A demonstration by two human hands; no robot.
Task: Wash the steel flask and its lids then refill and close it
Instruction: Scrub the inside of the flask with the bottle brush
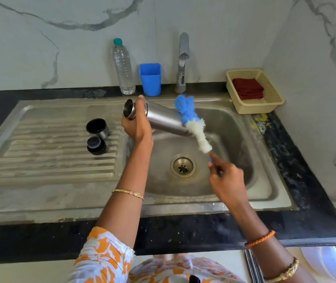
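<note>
we hold the steel flask [163,119] tilted over the sink basin [234,139], left hand [137,127] wrapped round its neck end, likely so runoff drains into the basin. right hand [227,176] grips the bottle brush [191,121] handle, bristles against the flask's outer wall. 2 lids [96,136] wait left of the basin on the drainboard. behind the basin: a water bottle [123,68] holding clear water, and a blue cup [150,79], contents unseen.

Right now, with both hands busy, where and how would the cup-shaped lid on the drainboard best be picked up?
Judging by its pose, grip the cup-shaped lid around its steel side wall, coming from above. It stands with its open mouth upward on the ribbed drainboard, close behind the smaller black lid, so a sideways reach looks more crowded.
</note>
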